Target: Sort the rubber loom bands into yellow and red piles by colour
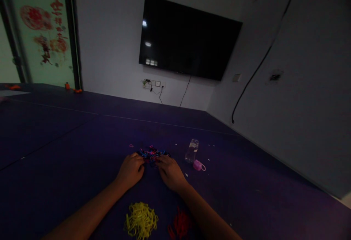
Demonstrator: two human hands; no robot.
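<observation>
A loose pile of dark blue, pink and red elastic bands (pixel 152 154) lies on the purple surface. My left hand (pixel 131 170) rests at the pile's left edge, palm down, thumb apart from the other fingers, whose tips are partly hidden. From the other side, my right hand (pixel 170 171) lies with stretched fingers on the pile's right edge. Closer to me, between my forearms, sits a heap of yellow bands (pixel 141 221). A smaller heap of red bands (pixel 181 223) is beside my right forearm, partly in shadow.
Right of the pile, a clear bottle (pixel 192 151) lies near a pink cap with a loop (pixel 197 165). White scraps (pixel 186 175) are scattered nearby, and a single pink band (pixel 131 145) lies beyond my left hand. A television (pixel 189 37) hangs on the far wall.
</observation>
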